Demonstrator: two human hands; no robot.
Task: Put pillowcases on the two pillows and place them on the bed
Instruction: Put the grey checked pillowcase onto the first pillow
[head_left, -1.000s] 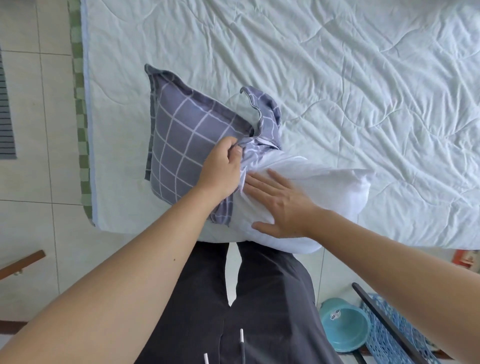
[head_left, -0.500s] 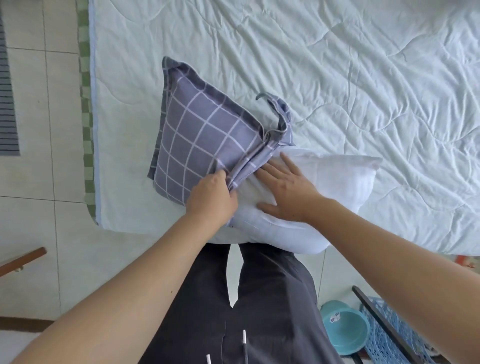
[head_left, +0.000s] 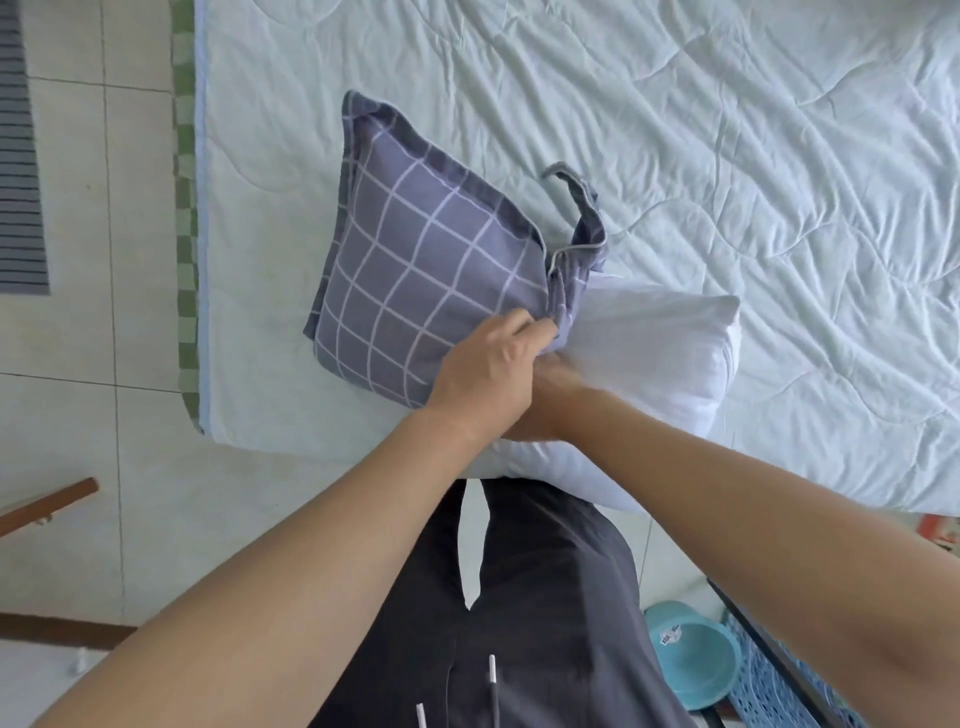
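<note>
While half-cased, pillow (head_left: 660, 353) under both hands (head_left: 498, 364).

Both your forearms are bare right up to the frame edge, with no sleeves, watch, rings or bands showing on your left hand (head_left: 488, 364). Your right hand (head_left: 550, 400) is mostly hidden behind the left. You wear dark charcoal trousers (head_left: 545, 597) of smooth, slightly creased cloth, with two drawstring cords (head_left: 492, 680) ending in white tips at the waist.
</note>
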